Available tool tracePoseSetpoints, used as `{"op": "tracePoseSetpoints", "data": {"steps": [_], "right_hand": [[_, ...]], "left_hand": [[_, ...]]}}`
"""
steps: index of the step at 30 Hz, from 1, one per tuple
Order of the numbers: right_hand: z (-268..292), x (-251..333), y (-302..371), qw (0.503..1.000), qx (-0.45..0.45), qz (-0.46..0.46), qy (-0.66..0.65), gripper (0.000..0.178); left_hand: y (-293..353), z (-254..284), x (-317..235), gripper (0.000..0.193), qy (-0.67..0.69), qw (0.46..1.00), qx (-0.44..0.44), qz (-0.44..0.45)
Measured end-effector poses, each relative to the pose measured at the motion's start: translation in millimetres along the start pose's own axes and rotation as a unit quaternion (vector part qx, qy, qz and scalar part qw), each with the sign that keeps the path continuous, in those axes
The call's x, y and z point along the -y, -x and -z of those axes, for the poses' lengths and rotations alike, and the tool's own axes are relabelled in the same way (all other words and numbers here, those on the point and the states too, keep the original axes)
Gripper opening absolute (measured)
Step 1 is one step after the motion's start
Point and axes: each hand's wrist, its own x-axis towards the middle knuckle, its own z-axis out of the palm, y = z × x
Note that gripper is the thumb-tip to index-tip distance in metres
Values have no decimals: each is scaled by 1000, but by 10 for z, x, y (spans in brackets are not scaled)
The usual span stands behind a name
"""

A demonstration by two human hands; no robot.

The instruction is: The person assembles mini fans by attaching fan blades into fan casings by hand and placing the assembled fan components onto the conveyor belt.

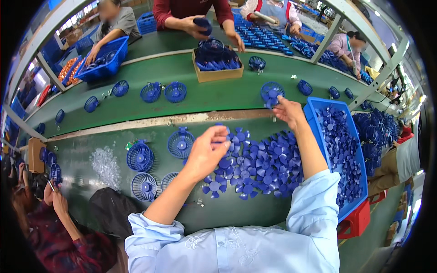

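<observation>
My right hand point(290, 113) pinches a small blue fan blade point(272, 94) at the mouth of a round blue fan cage point(265, 86) on the green conveyor belt. My left hand point(207, 152) has its fingers curled at the left edge of a pile of loose blue fan blades point(266, 166). Whether a blade sits between those fingertips I cannot make out. Left of this hand, several blue fan cages lie on my worktop, among them a slatted one point(180, 144) and a deeper one point(139, 157).
A blue bin point(364, 173) full of fan blades stands at my right, above a red stool point(355, 223). Clear small parts point(105, 166) lie left. Along the belt point(200, 98) are more cages and a cardboard box point(218, 74). Co-workers sit opposite and at my left.
</observation>
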Motion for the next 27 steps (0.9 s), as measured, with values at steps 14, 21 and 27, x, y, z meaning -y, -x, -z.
{"op": "tracePoseSetpoints", "data": {"steps": [14, 21, 27], "right_hand": [[-849, -588, 906, 671, 218, 374, 602, 34], [-765, -423, 1073, 669, 105, 437, 592, 23], [-492, -362, 1796, 756, 98, 484, 430, 35]], "left_hand": [[-236, 632, -262, 28, 156, 960, -219, -84], [-1535, 1286, 219, 38, -397, 868, -288, -72], [-1954, 1599, 822, 43, -594, 771, -220, 72]]}}
